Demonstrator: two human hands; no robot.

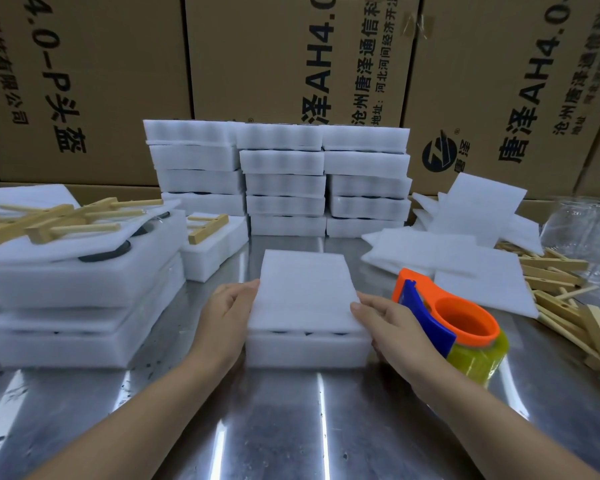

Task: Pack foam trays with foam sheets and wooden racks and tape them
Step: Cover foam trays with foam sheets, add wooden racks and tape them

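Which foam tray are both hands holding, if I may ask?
The lone tray at front centre, between the left hand and right hand; the others sit stacked, untouched.

"唐泽AH4.0" on cardboard boxes (pixel 291 57)

Steel table (pixel 291 427): foam tray (pixel 309 349) sat between left hand (pixel 222 317) and right hand (pixel 395 327), tape dispenser (pixel 454 327) just beside the right, tray stacks (pixel 284 181) beyond.
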